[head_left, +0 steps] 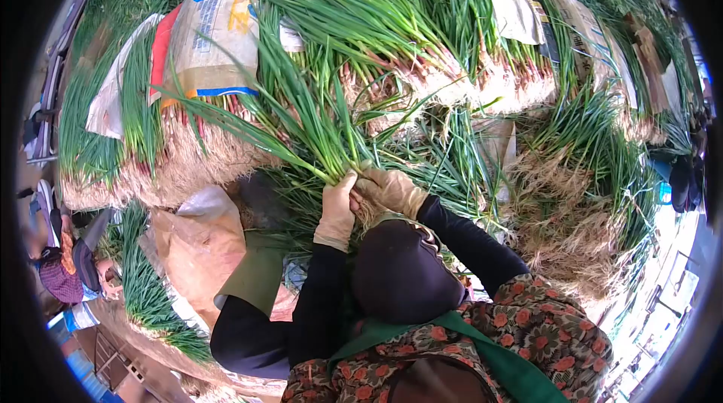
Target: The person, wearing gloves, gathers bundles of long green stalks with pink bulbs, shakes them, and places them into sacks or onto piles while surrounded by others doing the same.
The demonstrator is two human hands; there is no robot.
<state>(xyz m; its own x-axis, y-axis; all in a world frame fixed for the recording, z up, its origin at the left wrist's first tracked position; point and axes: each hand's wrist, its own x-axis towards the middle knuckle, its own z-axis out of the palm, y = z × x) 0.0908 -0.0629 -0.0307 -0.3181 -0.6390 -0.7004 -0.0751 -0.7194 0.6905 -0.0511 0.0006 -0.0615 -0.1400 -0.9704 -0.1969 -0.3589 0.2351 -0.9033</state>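
Observation:
In the middle of the head view I hold a bunch of green onions (320, 135), its long leaves fanning up and left and its pale stems and roots pointing down. My left hand (337, 212), in a cream glove, is closed around the stems near the root end. My right hand (393, 190), also gloved, is closed on the same bunch just to the right, at the stem bases. The roots hang partly visible between the two hands. Loose green onions (452, 154) lie just beyond my hands.
Stacked green onions (399, 34) with rooty ends facing me span the far side, partly covered by a printed sack (215, 26). A rooty heap (572, 207) lies at right. An orange-tinted sheet (197, 241) lies at left. Another person (71, 275) is at the far left.

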